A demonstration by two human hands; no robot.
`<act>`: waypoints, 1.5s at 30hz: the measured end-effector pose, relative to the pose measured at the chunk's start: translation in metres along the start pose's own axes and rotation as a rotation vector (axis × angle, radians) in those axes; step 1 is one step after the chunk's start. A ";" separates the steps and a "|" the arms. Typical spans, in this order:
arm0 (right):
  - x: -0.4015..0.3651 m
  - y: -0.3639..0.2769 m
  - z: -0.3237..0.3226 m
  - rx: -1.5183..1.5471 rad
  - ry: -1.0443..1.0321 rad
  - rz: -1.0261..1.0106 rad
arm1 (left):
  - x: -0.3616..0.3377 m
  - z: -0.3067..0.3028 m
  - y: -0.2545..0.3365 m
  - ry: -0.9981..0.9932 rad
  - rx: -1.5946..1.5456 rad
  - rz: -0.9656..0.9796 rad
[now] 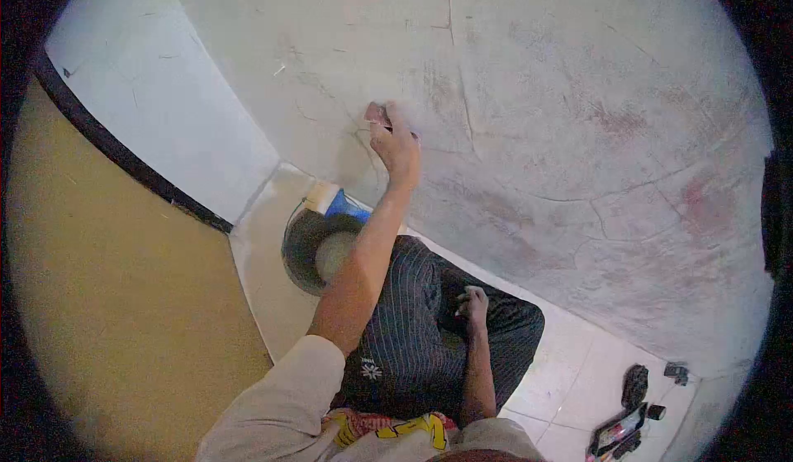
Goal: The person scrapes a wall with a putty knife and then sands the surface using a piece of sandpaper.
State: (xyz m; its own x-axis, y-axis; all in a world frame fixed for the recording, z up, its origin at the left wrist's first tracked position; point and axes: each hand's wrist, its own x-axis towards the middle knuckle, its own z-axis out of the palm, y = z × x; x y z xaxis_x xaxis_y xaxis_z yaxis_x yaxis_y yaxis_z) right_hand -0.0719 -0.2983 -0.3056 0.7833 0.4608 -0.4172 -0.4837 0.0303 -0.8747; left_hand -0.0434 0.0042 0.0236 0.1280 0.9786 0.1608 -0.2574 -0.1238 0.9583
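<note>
My left hand is raised to the grey-white plastered wall, closed on a small reddish-brown piece of sandpaper pressed to its surface. Cracks and rubbed reddish patches mark the plaster around it. My right hand rests on my dark pinstriped trouser leg, its fingers loosely bent and apart, with nothing seen in them. Below my left forearm stands a dark bucket with something pale inside, partly hidden by the arm. A cream block and a blue item are at the bucket's far side.
A white panel with a dark edge meets the wall on the left, beside a tan surface. On the tiled floor at lower right lie a black bundle and several small dark items near the wall's foot.
</note>
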 end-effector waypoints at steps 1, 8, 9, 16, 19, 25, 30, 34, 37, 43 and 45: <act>-0.001 -0.002 0.001 0.005 -0.001 0.002 | 0.002 -0.001 -0.003 -0.002 0.004 0.002; 0.014 0.018 -0.009 -0.075 0.008 -0.092 | 0.007 -0.003 -0.013 -0.011 0.050 0.117; 0.006 0.005 -0.005 -0.024 -0.012 -0.032 | 0.012 -0.005 -0.014 0.037 0.253 0.288; 0.005 0.004 0.000 -0.026 0.034 0.002 | 0.006 -0.003 -0.015 0.089 0.267 0.344; 0.009 0.007 -0.003 -0.003 -0.006 -0.028 | -0.013 0.009 0.001 0.062 0.248 0.252; 0.001 -0.008 0.002 -0.100 -0.034 -0.036 | -0.014 0.007 -0.008 -0.078 0.308 0.468; -0.002 0.004 -0.008 -0.099 -0.028 -0.062 | -0.027 0.007 0.008 0.069 0.128 0.262; -0.004 -0.012 0.005 -0.119 -0.013 -0.018 | -0.019 0.009 -0.004 -0.050 0.230 0.458; -0.009 -0.016 0.006 -0.085 -0.034 -0.022 | -0.019 0.010 -0.001 0.081 0.076 0.402; 0.003 -0.002 -0.003 -0.087 -0.065 -0.078 | -0.026 0.015 -0.004 0.044 0.274 0.616; 0.001 -0.004 0.000 -0.023 -0.085 -0.037 | -0.024 0.014 0.000 -0.088 0.151 0.345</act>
State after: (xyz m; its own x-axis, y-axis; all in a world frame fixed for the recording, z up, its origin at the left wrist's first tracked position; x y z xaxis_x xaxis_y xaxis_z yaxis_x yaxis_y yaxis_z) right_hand -0.0691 -0.2979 -0.3030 0.7637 0.5338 -0.3630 -0.4453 0.0286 -0.8949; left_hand -0.0328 -0.0221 0.0236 0.1422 0.8581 0.4933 -0.1564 -0.4727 0.8673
